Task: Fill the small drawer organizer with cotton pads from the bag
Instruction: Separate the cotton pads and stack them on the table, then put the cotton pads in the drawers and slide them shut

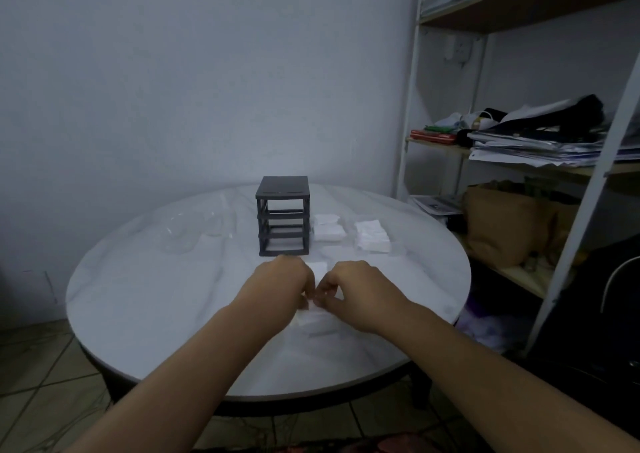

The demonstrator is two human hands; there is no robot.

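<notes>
A small dark grey drawer organizer (283,215) stands on the round white table (145,296), its three slots showing no drawers. In front of it my left hand (282,288) and my right hand (360,293) meet, both pinching a stack of white cotton pads (317,317) that rests on the table. Part of the stack is hidden under my fingers. Two more piles of cotton pads lie right of the organizer: one (327,229) beside it, another (372,237) further right. Whether these piles sit in clear drawers is hard to tell.
Clear plastic pieces (188,234) lie left of the organizer. A white metal shelf rack (408,113) stands at the right, loaded with papers (530,144) and a brown paper bag (498,224). Tiled floor shows below the table's edge.
</notes>
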